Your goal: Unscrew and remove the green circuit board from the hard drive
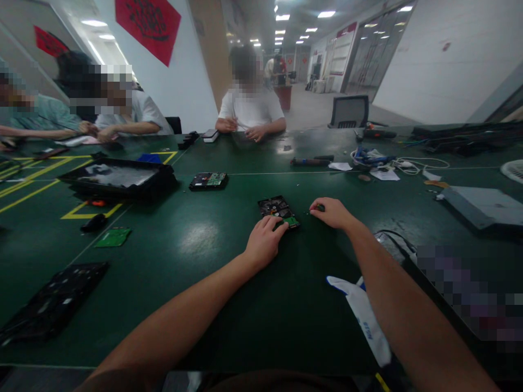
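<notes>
A hard disk drive, dark with a green circuit board at its near end, lies on the green table in front of me. My left hand grips its near end, thumb and fingers bent over the board. To the right, my right hand is held low over the table with thumb and fingers pinched together. A small dark object shows at those fingers, too small to name. Tiny bits lie on the table between the right fingertips and the drive.
Another hard drive lies farther back, beside a black tray. A green circuit board and a black panel are leftward. A white glove lies by my right forearm, a metal box beyond. People sit across.
</notes>
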A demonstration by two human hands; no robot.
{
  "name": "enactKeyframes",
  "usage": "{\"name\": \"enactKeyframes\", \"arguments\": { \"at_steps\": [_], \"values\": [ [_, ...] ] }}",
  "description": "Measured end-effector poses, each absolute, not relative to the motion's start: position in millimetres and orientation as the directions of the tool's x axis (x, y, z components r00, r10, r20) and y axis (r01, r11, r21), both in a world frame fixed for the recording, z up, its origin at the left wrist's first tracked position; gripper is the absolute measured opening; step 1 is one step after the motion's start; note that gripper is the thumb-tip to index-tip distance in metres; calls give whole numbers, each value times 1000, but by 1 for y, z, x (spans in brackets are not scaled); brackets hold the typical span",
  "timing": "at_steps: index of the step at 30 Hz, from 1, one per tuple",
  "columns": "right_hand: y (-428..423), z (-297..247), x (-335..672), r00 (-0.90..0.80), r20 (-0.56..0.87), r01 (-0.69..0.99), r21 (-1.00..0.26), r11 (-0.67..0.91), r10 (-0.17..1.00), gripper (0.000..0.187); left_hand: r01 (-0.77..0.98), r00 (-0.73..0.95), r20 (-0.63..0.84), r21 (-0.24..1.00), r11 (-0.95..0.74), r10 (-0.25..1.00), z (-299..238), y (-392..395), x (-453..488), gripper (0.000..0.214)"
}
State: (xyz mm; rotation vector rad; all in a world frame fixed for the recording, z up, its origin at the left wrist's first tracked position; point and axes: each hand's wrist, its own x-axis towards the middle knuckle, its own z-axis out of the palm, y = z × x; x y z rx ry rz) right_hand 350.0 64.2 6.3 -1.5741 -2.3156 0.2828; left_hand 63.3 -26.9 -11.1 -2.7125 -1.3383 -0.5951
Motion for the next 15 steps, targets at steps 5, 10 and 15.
{"name": "enactKeyframes", "arguments": {
  "at_steps": [5,10,15],
  "values": [
    [62,5,344,-358,140,873,-299,384,923,8,774,548,363,120,-622,753,-10,-28,64,54],
    [62,4,342,-386,160,862,-289,417,909,7,772,553,370,110,-627,746,-9,-28,64,53],
    [61,4,338,-395,174,858,-280,430,902,8,774,547,381,109,-624,746,-10,-28,64,53]
  ]
}}
